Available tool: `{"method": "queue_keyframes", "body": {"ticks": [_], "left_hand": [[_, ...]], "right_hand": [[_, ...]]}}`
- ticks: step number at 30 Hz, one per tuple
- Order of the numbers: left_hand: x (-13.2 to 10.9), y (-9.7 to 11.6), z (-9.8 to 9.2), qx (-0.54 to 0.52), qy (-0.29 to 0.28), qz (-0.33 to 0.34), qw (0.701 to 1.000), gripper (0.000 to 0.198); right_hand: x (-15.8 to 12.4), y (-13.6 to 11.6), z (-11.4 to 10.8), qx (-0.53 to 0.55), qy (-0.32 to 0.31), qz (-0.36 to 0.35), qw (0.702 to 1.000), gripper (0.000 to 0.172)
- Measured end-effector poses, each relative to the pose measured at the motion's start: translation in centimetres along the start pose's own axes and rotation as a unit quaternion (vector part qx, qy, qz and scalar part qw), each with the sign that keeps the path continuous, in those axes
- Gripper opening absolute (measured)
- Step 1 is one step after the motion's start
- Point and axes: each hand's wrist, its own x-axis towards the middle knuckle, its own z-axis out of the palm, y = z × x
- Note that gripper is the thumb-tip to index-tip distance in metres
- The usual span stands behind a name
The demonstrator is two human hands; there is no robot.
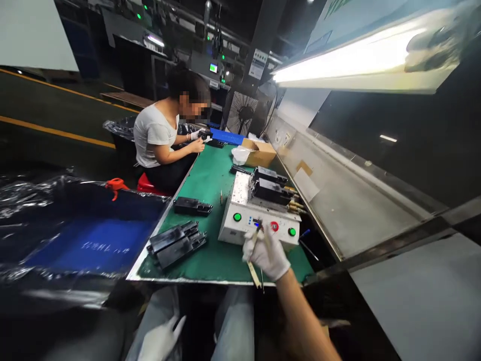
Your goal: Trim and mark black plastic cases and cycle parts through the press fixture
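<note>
Two white gloves cover your hands, and they sit at very different heights. Your right hand is over the front edge of the green bench mat, closed in a narrow pinch around a flat pale stick, just in front of the white control unit with its green and red buttons. Two black housings sit on top of that unit, and more black plastic parts lie on the mat to its left. Your left hand is down beside your jeans, below the bench, its fingers loosely spread around nothing that shows. Farther along, beyond the mat's left edge, a co-worker in a white T-shirt has both gloved hands around a small dark piece, near a cardboard box.
</note>
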Motion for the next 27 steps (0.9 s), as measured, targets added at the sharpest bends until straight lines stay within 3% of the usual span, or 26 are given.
{"method": "queue_keyframes", "body": {"ticks": [2, 4, 5, 8, 11, 14, 16, 18, 23, 25, 27], "left_hand": [[-0.4, -0.4, 0.6, 0.003, -0.011, 0.011, 1.000, 0.042], [-0.7, -0.6, 0.8, 0.007, -0.013, 0.013, 1.000, 0.047], [-0.8, -0.7, 0.7, 0.010, -0.014, 0.014, 1.000, 0.049], [-1.0, -0.8, 0.5, 0.020, -0.018, 0.027, 0.999, 0.051], [-1.1, -1.0, 0.4, 0.037, -0.028, 0.048, 0.998, 0.051], [-1.1, -1.4, 0.6, 0.053, -0.043, 0.061, 0.996, 0.053], [-1.1, -1.7, 0.7, 0.062, -0.053, 0.068, 0.994, 0.055], [-0.9, -1.9, 0.8, 0.071, -0.061, 0.076, 0.993, 0.056], [-0.6, -2.2, 1.1, 0.089, -0.072, 0.096, 0.989, 0.062], [-0.4, -2.2, 1.3, 0.096, -0.069, 0.106, 0.987, 0.066], [-0.3, -2.1, 1.4, 0.114, -0.068, 0.117, 0.984, 0.072]], "right_hand": [[-2.4, 8.1, 3.0, 0.173, -0.005, 0.136, 0.975, 0.064], [-3.6, 13.3, 5.3, 0.240, 0.009, 0.165, 0.956, 0.055], [-3.7, 14.7, 6.1, 0.227, 0.018, 0.159, 0.961, 0.055], [-2.7, 14.9, 7.1, -0.046, 0.095, 0.083, 0.991, 0.065], [-0.5, 13.0, 7.3, -0.301, 0.209, 0.013, 0.930, 0.054], [1.6, 11.7, 7.2, -0.372, 0.258, -0.018, 0.892, 0.040], [1.9, 11.1, 6.2, -0.411, 0.274, -0.023, 0.869, 0.046], [0.7, 10.3, 3.8, -0.437, 0.312, -0.005, 0.844, 0.043], [-5.6, 8.0, -5.8, -0.474, 0.452, 0.107, 0.748, 0.044], [-7.1, 7.5, -8.3, -0.491, 0.466, 0.140, 0.722, 0.043], [-7.4, 7.5, -9.3, -0.504, 0.464, 0.149, 0.713, 0.040]]}}
